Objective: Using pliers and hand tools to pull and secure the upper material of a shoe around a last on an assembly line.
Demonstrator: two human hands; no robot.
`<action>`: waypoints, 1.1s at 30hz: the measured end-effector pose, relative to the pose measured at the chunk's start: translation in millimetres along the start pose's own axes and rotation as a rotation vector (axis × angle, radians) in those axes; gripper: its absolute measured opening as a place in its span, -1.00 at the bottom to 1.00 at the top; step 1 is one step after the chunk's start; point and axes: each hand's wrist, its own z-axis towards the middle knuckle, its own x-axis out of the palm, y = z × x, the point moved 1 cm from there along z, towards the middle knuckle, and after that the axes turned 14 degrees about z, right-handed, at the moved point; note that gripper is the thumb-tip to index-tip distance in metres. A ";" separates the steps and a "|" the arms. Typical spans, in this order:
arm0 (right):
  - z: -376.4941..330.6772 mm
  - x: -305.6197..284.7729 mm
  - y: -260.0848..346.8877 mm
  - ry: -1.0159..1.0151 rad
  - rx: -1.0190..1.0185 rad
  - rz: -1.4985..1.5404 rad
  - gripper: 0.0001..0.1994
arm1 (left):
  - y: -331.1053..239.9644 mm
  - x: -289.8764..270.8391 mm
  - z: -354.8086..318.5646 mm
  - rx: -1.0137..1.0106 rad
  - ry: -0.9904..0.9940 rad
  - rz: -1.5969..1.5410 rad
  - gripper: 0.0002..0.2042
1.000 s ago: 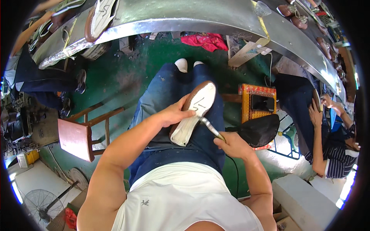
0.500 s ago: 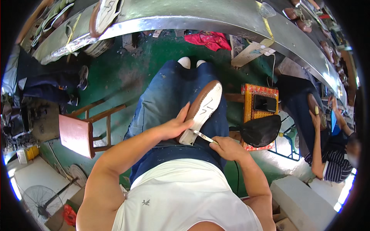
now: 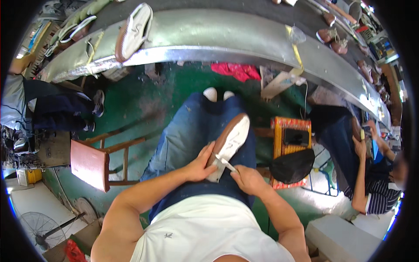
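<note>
A brown shoe (image 3: 235,139) lies over my lap, its white underside up with dark pen marks, its toe pointing away from me. My left hand (image 3: 200,167) grips its left side near the heel. In my right hand (image 3: 250,180) is a slim, pale knife (image 3: 227,164), pinched by the handle. The knife's tip reaches across the white sole close to my left thumb; whether it cuts in, I cannot tell. Both hands rest just above my blue jeans (image 3: 176,135).
Ahead runs a metal-edged bench (image 3: 209,32) bearing another white-soled brown shoe (image 3: 134,34). A stool (image 3: 89,166) stands left. On the right, a seat (image 3: 292,131) holds a phone (image 3: 297,137) and a black pouch (image 3: 291,166). Beyond it a co-worker (image 3: 377,183) handles a shoe.
The view has tilted up, so more of the bench shows. The knife has shifted slightly on the sole and stands at a steeper angle; both hands keep their hold.
</note>
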 end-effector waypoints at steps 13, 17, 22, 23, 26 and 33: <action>0.7 -10.1 -82.0 -0.218 0.188 0.787 -0.46 | -151.2 -213.8 60.2 0.146 -0.104 -0.870 -0.18; 8.5 -33.8 -79.5 -0.185 0.255 0.810 -0.46 | -181.6 -329.0 209.7 0.150 -0.110 -0.632 -0.24; 24.3 -47.9 -80.7 -0.168 0.305 0.894 -0.46 | -205.7 -430.2 366.6 -0.019 -0.540 0.585 -0.37; 24.1 -50.3 -79.2 -0.171 0.340 0.939 -0.48 | -200.6 -439.3 382.7 0.017 -0.591 1.101 -0.39; 31.6 -53.0 -90.2 -0.185 0.333 0.982 -0.49 | -148.2 -440.1 414.5 0.030 -0.503 1.523 -0.47; 50.2 -74.4 -99.5 -0.167 0.345 1.035 -0.47 | -112.9 -525.4 326.9 -0.012 -0.758 1.265 -0.51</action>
